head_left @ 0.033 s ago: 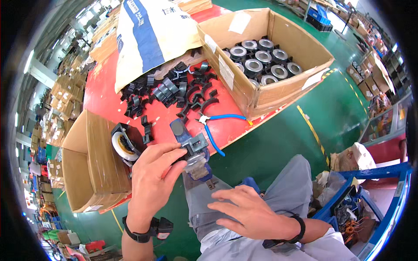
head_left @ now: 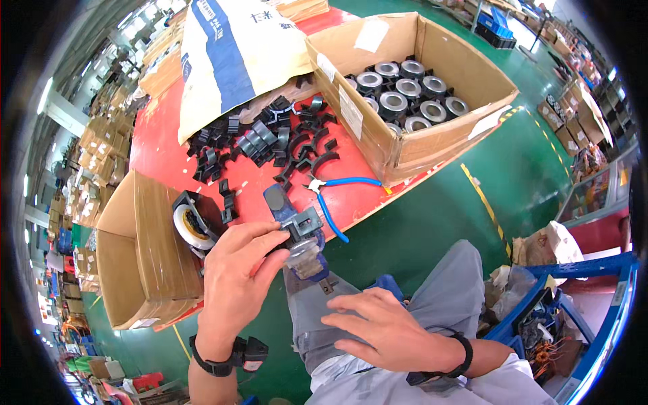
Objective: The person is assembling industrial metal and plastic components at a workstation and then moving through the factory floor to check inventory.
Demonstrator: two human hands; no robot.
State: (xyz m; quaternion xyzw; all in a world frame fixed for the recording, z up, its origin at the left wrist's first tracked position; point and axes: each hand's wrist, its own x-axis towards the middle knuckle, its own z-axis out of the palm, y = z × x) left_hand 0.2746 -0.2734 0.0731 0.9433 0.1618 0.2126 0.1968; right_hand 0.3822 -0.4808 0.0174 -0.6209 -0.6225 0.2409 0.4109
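A blue bench vise [head_left: 275,197] stands at the near edge of the red table. On it sits a dark grey plastic bracket [head_left: 309,221] with a square opening, and a silver ring-shaped metal part [head_left: 304,250] lies just below. My left hand [head_left: 233,280] reaches in from the left, its thumb and fingers closed on the bracket's near left side; the fingertips partly hide the contact. Over my lap, my right hand [head_left: 388,327] hovers apart from the vise, fingers spread and holding nothing. Blue-handled pliers [head_left: 324,185] lie open just right of the vise.
Black plastic clips [head_left: 260,142] are piled on the table [head_left: 158,131] beside a white and blue sack [head_left: 246,54]. A carton [head_left: 398,145] of silver-topped round parts stands at right. At left, an open carton [head_left: 145,250] adjoins a tape roll [head_left: 192,226]. A blue rack [head_left: 617,290] stands right.
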